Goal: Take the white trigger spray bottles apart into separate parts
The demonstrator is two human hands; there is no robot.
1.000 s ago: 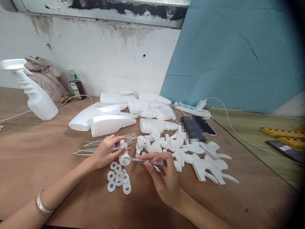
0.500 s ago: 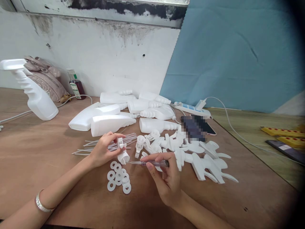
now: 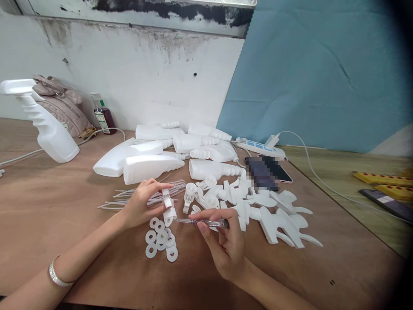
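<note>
My left hand (image 3: 143,204) pinches a white plastic spray-nozzle part (image 3: 168,206) between thumb and fingers, its round end tilted down toward me. In my right hand (image 3: 222,241) lies a screwdriver (image 3: 209,222) with a clear handle, pointing left. The tip of its thin shaft is at or very near the lower end of the white part; whether they touch I cannot tell. Several flat white washers (image 3: 150,236) lie in a loose pile just below. Thin white tubes (image 3: 111,203) spread behind my left hand. Another white nozzle part (image 3: 189,196) stands to the right of the held one.
White trigger pieces (image 3: 269,224) heap up on the right. Empty white bottles (image 3: 151,168) lie along the back, near phones (image 3: 263,172) and a power strip (image 3: 261,147). An assembled spray bottle (image 3: 53,133), a bag (image 3: 61,107) and a dark glass bottle (image 3: 105,119) stand left.
My left hand has turned the white nozzle part more upright, its round end now facing me more. The right hand with the screwdriver has barely shifted.
</note>
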